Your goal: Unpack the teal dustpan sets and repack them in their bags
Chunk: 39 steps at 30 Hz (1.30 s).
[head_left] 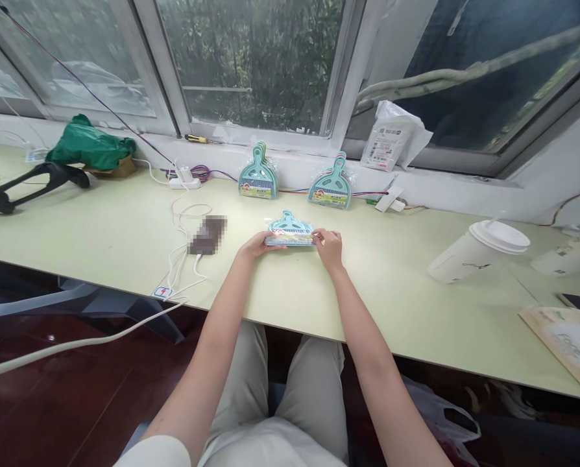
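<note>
A small light-blue dustpan and brush set [290, 232] in clear wrapping is held between my two hands, just above the pale table. My left hand [257, 244] grips its left end, with fingers under the lower edge. At the right end, the fingers of my right hand [329, 245] are pinched on the wrapping. Behind it, two stacks of similar wrapped sets, a left stack [258, 175] and a right stack [331, 183], lean against the wall below the window.
On the pale table [387, 311] are a white cup [479, 251] at right, a blurred phone [207, 235] with white cables at left, a power strip [185, 183], a black frame [37, 185] and a green bag [88, 146].
</note>
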Motion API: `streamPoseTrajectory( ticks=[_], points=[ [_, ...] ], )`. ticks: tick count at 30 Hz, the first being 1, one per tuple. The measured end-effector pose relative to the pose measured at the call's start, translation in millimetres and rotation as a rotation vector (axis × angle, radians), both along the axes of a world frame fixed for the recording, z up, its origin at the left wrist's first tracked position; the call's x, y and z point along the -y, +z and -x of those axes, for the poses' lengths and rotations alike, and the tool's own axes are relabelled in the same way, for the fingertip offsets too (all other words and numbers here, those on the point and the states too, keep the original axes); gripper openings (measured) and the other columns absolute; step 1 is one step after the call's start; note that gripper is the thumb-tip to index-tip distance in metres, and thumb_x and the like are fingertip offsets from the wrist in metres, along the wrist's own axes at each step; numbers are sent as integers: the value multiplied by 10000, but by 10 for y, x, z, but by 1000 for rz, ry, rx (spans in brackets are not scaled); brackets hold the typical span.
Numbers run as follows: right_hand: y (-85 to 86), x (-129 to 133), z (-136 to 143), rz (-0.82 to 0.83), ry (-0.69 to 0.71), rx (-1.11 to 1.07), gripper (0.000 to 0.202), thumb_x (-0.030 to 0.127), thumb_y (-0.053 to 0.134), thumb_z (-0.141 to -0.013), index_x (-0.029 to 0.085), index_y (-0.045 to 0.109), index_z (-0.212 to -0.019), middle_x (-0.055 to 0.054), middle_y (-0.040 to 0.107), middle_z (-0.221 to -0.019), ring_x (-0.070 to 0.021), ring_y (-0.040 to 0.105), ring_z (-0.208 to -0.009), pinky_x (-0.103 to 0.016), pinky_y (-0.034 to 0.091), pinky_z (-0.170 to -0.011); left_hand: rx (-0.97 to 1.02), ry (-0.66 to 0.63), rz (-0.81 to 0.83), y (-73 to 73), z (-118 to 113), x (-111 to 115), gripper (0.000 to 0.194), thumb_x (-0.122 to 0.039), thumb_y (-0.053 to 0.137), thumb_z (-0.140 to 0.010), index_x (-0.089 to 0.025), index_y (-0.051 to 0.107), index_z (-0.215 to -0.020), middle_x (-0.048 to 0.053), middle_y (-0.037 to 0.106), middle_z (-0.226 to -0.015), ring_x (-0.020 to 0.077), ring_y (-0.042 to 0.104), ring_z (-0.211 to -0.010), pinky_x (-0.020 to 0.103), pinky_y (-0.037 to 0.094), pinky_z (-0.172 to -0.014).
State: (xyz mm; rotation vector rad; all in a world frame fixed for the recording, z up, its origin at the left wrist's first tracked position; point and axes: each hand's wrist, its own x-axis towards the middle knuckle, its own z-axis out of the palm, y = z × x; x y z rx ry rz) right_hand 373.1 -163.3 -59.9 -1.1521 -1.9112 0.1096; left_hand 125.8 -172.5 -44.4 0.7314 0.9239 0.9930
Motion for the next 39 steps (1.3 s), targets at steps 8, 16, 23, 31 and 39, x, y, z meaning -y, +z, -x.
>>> streamPoseTrajectory(
  ticks=[8, 16, 23, 31, 39],
  points=[
    [-74, -98, -18, 89, -74, -29, 224, 383, 512, -893, 228, 647, -802, -10, 677, -675, -186, 583, -686, -350, 343, -846, -152, -141, -147, 32, -15, 62, 505, -145, 607, -766, -96, 484, -1253, 173, 661, -1107, 239, 703, -824, 386, 586, -788],
    [-80, -98, -13, 3, -193, -92, 210, 409, 572, -841, 216, 641, -793, -87, 633, -942, -244, 527, -931, -373, 364, -838, -214, -205, -242, -3, -6, 82, 640, -212, 664, -768, -200, 383, -1343, 149, 647, -1121, 190, 700, -699, 373, 593, -720],
    [-84, -135, -32, 366, 49, -417, 237, 437, 592, -773, 210, 628, -834, -25, 658, -890, -167, 538, -715, -274, 415, -652, -234, -184, -269, 48, -77, 140, 851, -244, 696, -754, -290, 211, -1452, 136, 621, -1180, 172, 697, -680, 342, 593, -688],
    [-36, -143, -54, 366, -101, -617, 322, 498, 636, -700, 182, 640, -757, -17, 645, -759, -109, 419, -540, -242, 359, -523, -256, 15, -475, 203, -242, 200, 947, -432, 621, -813, -365, -35, -1493, 102, 593, -1263, 152, 693, -798, 294, 560, -731],
    [-35, -128, -19, 253, -41, -568, 308, 453, 541, -788, 190, 627, -922, -62, 652, -991, -138, 523, -656, -247, 427, -582, -414, 278, -437, -25, -326, 46, 971, -320, 662, -768, -306, 20, -1495, 13, 678, -985, 105, 652, -735, 239, 541, -710]
  ],
)
